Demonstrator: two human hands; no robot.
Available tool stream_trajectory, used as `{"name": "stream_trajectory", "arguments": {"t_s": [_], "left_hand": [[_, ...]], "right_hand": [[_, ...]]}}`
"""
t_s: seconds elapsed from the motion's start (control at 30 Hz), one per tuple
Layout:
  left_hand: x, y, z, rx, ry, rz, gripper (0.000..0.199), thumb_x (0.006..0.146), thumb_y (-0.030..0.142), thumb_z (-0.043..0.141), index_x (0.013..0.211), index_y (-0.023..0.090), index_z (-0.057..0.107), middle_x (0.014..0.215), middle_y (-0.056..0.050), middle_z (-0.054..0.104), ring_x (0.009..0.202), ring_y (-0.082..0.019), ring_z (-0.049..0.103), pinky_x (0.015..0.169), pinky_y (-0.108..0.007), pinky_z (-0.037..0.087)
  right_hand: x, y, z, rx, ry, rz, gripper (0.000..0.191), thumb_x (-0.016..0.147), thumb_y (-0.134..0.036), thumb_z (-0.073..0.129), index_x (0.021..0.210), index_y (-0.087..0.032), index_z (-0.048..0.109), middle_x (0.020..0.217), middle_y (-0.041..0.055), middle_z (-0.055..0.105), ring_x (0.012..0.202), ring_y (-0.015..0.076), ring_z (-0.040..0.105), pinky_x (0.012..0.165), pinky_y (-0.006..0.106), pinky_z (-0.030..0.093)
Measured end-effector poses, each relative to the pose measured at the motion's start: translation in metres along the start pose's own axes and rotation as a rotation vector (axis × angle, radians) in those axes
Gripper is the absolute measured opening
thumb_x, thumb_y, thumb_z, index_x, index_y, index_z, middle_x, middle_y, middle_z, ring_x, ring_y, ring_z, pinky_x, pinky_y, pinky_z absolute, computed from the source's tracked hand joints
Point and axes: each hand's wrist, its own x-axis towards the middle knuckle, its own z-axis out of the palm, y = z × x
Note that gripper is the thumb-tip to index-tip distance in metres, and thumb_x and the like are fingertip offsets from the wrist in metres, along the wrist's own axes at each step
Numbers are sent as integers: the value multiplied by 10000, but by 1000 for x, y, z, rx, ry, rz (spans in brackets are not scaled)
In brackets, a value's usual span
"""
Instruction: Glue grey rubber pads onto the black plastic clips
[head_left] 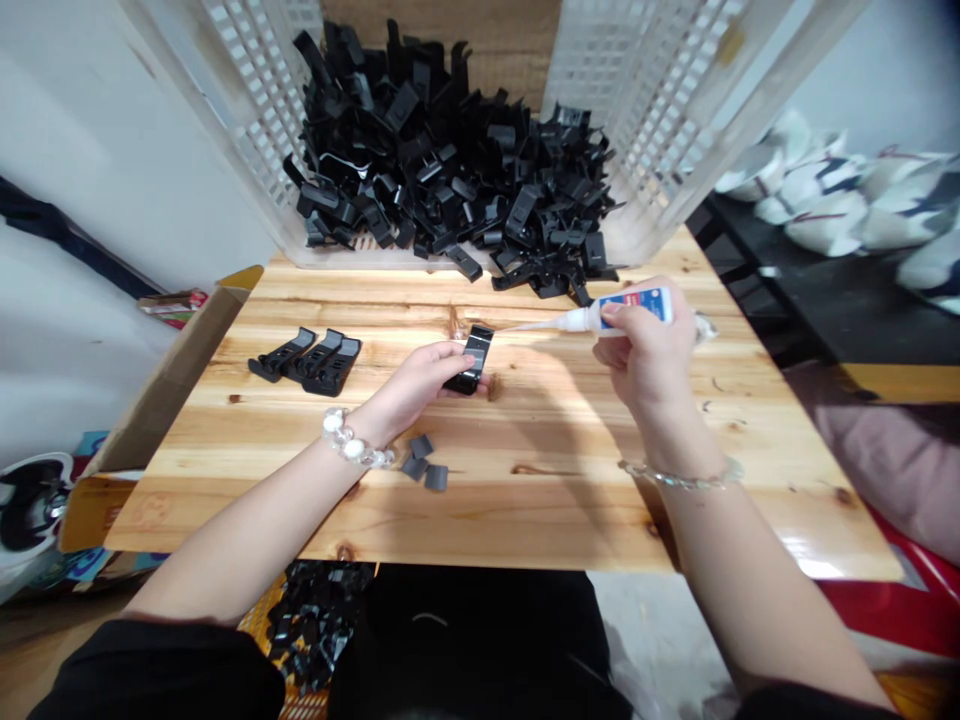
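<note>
Near the middle of the wooden table [570, 500], my left hand [431, 380] is closed on a black plastic clip [478, 345]. My right hand [649, 345] grips a white glue bottle [634, 306] with a blue and red label, tilted nearly level, its long thin nozzle pointing left at the clip's upper end. Whether the nozzle tip touches the clip cannot be told. Left of my left hand lie three black clips [324, 362] side by side. Several small dark grey squares [436, 477] rest on the table below my left wrist.
A white plastic crate [251, 130], tipped toward me, holds a heap of black parts [450, 160] that spills onto the table's back. Cardboard box [172, 370] at left. White cup-shaped items [832, 200] lie on a dark table at right. More black parts sit in a basket [300, 700] below.
</note>
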Motion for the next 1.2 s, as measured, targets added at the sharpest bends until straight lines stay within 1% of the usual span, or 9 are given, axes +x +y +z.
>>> {"name": "stream_trajectory", "arguments": {"t_s": [0.23, 0.4, 0.53, 0.7, 0.8, 0.93, 1.07, 1.13, 1.2], "left_hand": [[0, 1, 1, 25, -8, -17, 265, 867, 395, 599, 894, 144, 679, 890, -74, 710, 854, -190, 654, 855, -331, 471], [-1, 5, 3, -10, 28, -28, 251, 859, 381, 614, 899, 141, 675, 894, -67, 705, 848, -181, 642, 856, -332, 478], [0, 4, 4, -101, 44, -50, 223, 838, 347, 656, 911, 136, 655, 919, -72, 710, 878, -177, 649, 896, -343, 476], [-1, 3, 0, -180, 1, -15, 249, 830, 348, 688, 978, 151, 655, 1002, -82, 714, 949, -183, 660, 941, -352, 469], [-4, 6, 0, -177, -14, -13, 273, 827, 340, 688, 1003, 132, 666, 1027, -106, 712, 964, -198, 664, 943, -360, 468], [-5, 7, 1, -152, -24, -1, 290, 819, 363, 684, 976, 120, 681, 1008, -115, 717, 949, -213, 668, 923, -366, 472], [-2, 4, 2, -122, -46, 31, 267, 812, 357, 681, 935, 121, 683, 944, -100, 715, 859, -189, 663, 858, -339, 481], [-2, 4, 4, -100, -71, 47, 234, 817, 334, 666, 910, 120, 682, 911, -89, 707, 833, -180, 654, 843, -333, 481], [-2, 4, 6, -74, -83, 53, 207, 821, 313, 653, 892, 120, 680, 887, -82, 704, 823, -175, 648, 839, -330, 479]], "right_hand": [[-3, 1, 2, 2, -17, 5, 250, 634, -158, 695, 677, -231, 460, 522, -79, 382, 381, 48, 231, 352, 212, 149], [-2, -5, 0, 93, -44, 34, 258, 654, -141, 687, 658, -216, 440, 518, -80, 394, 376, 38, 251, 361, 205, 155], [1, -8, -1, 191, -101, 155, 302, 670, -212, 744, 714, -211, 445, 555, -76, 463, 398, 34, 328, 358, 177, 175], [6, -3, -4, 163, -200, 302, 319, 694, -338, 771, 835, -215, 513, 580, -38, 600, 406, 51, 432, 349, 147, 263], [4, -1, -5, 164, -305, 411, 335, 662, -293, 793, 815, -215, 506, 690, 14, 682, 476, 76, 537, 363, 137, 310], [-5, -4, 1, 179, -400, 522, 383, 569, -161, 831, 823, -209, 549, 760, 20, 687, 607, 110, 626, 383, 129, 371], [-14, 2, 11, 197, -406, 485, 326, 624, -228, 833, 821, -201, 575, 852, 32, 701, 706, 122, 658, 549, 199, 524], [-17, 8, 15, 204, -441, 436, 271, 724, -345, 779, 796, -204, 559, 784, 21, 682, 663, 117, 637, 575, 226, 523], [-18, 14, 18, 212, -472, 387, 279, 792, -435, 712, 806, -205, 554, 680, -3, 634, 567, 93, 571, 513, 207, 464]]}}
